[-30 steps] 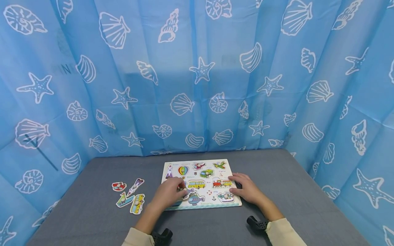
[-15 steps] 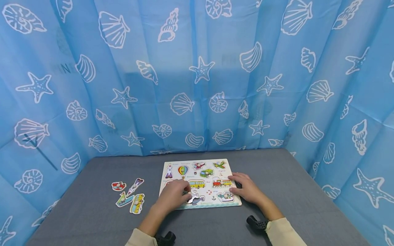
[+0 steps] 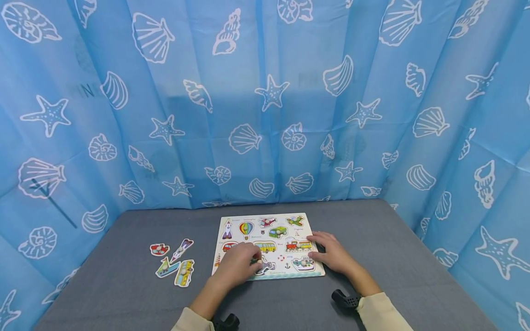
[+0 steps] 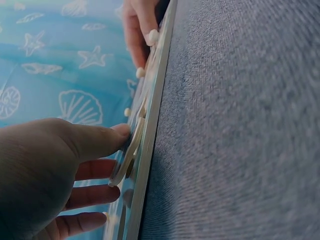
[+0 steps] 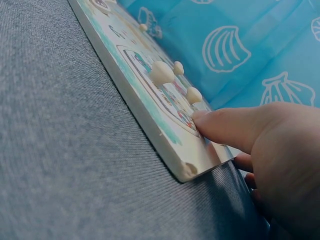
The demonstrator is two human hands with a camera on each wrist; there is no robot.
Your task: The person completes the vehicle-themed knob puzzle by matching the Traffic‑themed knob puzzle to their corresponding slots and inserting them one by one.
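While puzzle piece leans between pinching left fingers, relaxed right fingers touch board

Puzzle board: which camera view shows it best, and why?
The head view: most of the puzzle board shows, face up, the left hand covering part. The left wrist view shows it nearly edge-on; the right wrist view, only one end.

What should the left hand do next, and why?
Probably ease the puzzle piece flat onto the puzzle board: the left wrist view shows it tilted in the left hand, not seated, while the right hand rests at the board's right edge, perhaps steadying it.
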